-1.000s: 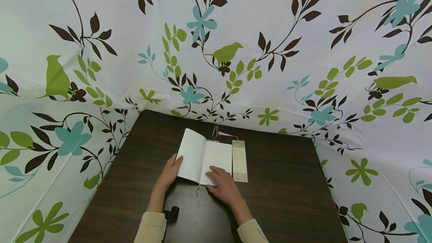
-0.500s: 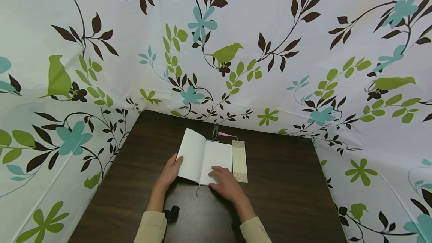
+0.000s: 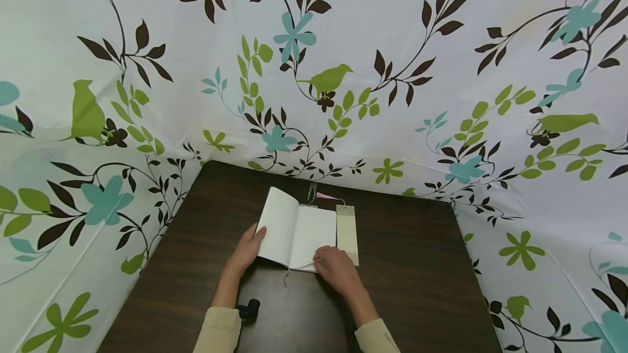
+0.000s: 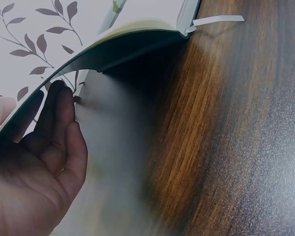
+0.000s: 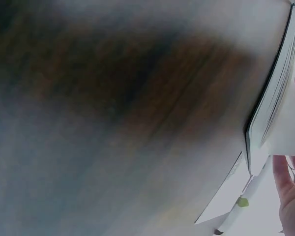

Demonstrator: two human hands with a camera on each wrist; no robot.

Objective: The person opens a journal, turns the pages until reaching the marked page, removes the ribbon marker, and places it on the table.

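Fingers of the left hand [image 3: 244, 249] grip an open notebook with white lined pages [image 3: 303, 233] from its 8 o'clock side in the head view, the thumb over the raised page and the rest behind it. At its 4 o'clock corner, the right hand [image 3: 339, 272] pinches the lower part of a page, whose bottom edge bows upward. The notebook lies toward 6 o'clock on a dark brown wood-grain table [image 3: 407, 266]. Just beside it at 3 o'clock is a cream rectangular bookmark with patterned ends [image 3: 346, 233]; a pink tassel [image 3: 325, 196] on a thin cord reaches from its top. A narrow pale ribbon [image 3: 286, 278] trails from the spine at 6 o'clock. A white curtain with green, teal and brown leaves, flowers and birds [image 3: 314, 42] hangs at 12 o'clock. In the left wrist view, the left hand sits at 8 o'clock, fingers loosely bent beneath the notebook's dark cover [image 4: 132, 51], which slopes up from the spine at 1 o'clock. In the right wrist view, a fingertip overlaps the white page at 3 o'clock, other fingers show past its edge at 4, and the wood is blurred.
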